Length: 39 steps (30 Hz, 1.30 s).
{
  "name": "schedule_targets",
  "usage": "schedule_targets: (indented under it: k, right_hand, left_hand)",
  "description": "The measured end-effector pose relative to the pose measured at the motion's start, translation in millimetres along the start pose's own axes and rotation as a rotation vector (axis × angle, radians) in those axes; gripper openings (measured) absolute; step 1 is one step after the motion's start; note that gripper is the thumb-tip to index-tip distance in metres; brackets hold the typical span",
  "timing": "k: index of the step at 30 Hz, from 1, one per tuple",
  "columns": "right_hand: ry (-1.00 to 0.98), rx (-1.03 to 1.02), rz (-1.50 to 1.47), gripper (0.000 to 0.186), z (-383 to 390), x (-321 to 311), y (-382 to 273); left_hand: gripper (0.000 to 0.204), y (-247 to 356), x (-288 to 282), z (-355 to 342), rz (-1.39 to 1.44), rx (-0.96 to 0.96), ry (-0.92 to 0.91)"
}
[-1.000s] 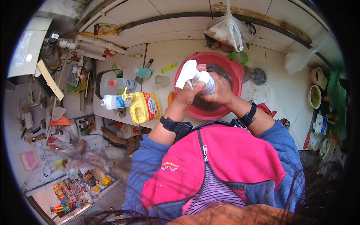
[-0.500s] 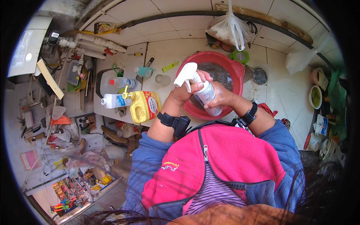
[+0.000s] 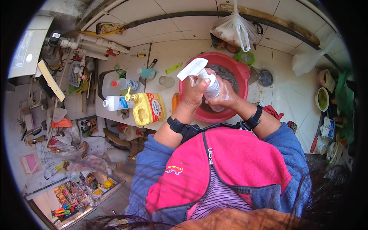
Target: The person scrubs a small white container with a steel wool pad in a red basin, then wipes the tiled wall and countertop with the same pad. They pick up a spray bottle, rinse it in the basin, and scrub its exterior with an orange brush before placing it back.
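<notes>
A white spray bottle (image 3: 211, 87) with a trigger head is held tilted over the red basin (image 3: 243, 76), which holds greyish water. My left hand (image 3: 194, 92) grips the bottle's upper part, just below the trigger head. My right hand (image 3: 225, 96) is wrapped round the lower body, its fingers looking wet. Both hands hide part of the basin. Left of the basin stand a yellow jug with a pump (image 3: 142, 113), a white bottle (image 3: 114, 103) and a clear cup (image 3: 166, 81).
The tiled counter (image 3: 283, 92) also carries a clear bottle with red cap (image 3: 125, 85), a green container (image 3: 244, 57) and bowls (image 3: 322, 99) at the right. A plastic bag (image 3: 234, 32) hangs above the basin. An open drawer (image 3: 84, 189) full of small items is at lower left.
The spray bottle tipped lower half a second ago and is now raised again, its head higher. My left wrist has shifted slightly right; both hands have kept hold of the bottle.
</notes>
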State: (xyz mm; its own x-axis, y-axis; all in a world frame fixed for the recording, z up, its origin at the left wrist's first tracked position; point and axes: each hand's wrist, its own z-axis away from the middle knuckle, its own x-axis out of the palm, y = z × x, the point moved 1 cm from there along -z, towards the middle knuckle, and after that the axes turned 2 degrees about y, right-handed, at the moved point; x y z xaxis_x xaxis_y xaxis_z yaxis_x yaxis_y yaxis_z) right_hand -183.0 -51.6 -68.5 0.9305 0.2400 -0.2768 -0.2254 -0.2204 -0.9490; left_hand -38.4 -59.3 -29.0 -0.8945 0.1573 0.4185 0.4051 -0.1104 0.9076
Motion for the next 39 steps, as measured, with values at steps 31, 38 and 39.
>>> schedule_targets:
  k: [31,38,39]
  right_hand:
    - [0.237,0.043,0.361,0.057,9,-33,-7]
    - [0.235,-0.006,0.383,0.054,10,-35,-7]
    - [0.184,0.004,0.416,0.053,9,-34,-7]
  left_hand:
    - [0.024,36,-23,-17,-0.576,0.128,0.172]
    - [0.025,51,-22,-17,-0.833,0.187,0.003]
    - [0.024,53,-21,-18,-0.854,0.221,-0.037]
